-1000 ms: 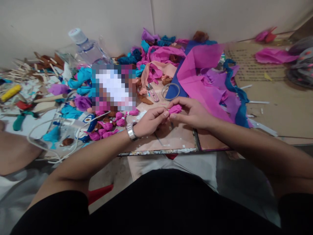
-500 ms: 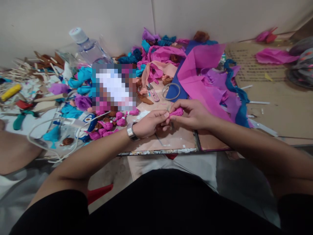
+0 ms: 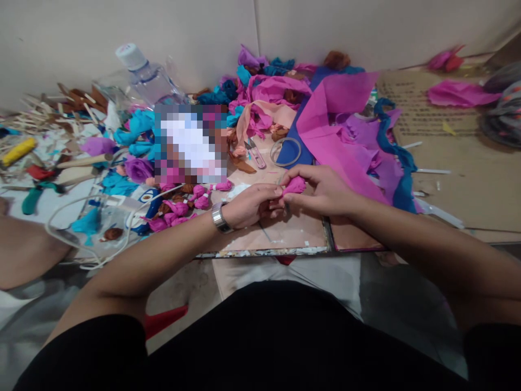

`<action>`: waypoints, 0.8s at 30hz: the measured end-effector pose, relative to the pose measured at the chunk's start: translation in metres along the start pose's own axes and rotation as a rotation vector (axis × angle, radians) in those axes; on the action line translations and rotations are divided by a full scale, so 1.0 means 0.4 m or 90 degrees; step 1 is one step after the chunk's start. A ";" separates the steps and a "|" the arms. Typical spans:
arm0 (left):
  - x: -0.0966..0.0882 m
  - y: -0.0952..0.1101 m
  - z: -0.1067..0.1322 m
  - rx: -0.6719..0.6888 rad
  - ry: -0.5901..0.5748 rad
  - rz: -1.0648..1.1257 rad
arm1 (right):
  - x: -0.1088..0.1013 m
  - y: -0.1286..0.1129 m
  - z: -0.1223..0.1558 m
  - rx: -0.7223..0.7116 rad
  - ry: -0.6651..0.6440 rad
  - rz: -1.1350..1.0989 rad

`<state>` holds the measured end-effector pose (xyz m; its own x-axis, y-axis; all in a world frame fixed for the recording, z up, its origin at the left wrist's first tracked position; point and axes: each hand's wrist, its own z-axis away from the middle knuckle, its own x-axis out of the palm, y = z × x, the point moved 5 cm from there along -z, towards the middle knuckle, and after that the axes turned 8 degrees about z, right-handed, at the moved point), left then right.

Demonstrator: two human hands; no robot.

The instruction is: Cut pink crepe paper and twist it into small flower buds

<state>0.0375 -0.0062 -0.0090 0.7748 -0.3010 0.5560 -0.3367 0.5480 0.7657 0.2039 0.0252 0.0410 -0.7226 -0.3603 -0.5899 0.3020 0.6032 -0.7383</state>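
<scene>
Both of my hands meet over the work board [image 3: 280, 239] around a small rolled piece of pink crepe paper [image 3: 293, 185]. My left hand [image 3: 248, 205], with a metal watch on the wrist, pinches the roll's near end with closed fingers. My right hand [image 3: 321, 190] curls round its far end, fingers closed. Just left of my hands lies a cluster of finished pink paper buds [image 3: 179, 209]. A large pink crepe sheet [image 3: 329, 125] spreads out behind my right hand.
Small scissors [image 3: 255, 155] and a tape ring [image 3: 286, 152] lie behind my hands. A plastic bottle [image 3: 146, 79], wooden sticks [image 3: 52, 108], a white cable [image 3: 81, 217] and heaps of blue, purple and brown paper crowd the left and back. Cardboard [image 3: 456, 157] covers the right. Another person's limb [image 3: 24, 250] rests at far left.
The pink roll has turned a little between my fingers, and my hands have shifted slightly. Nothing else has moved.
</scene>
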 end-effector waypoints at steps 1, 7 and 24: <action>-0.003 0.001 -0.002 0.010 0.005 -0.018 | 0.001 0.001 -0.001 0.009 0.002 -0.011; -0.022 0.006 -0.008 0.042 0.033 -0.081 | 0.009 0.011 -0.002 0.073 -0.017 -0.046; -0.019 0.023 0.002 0.097 -0.025 -0.291 | 0.005 -0.004 0.007 -0.029 -0.006 0.071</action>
<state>0.0281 0.0006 -0.0059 0.8417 -0.5153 0.1613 -0.0431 0.2336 0.9714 0.2037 0.0215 0.0402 -0.6798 -0.2963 -0.6709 0.3515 0.6712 -0.6526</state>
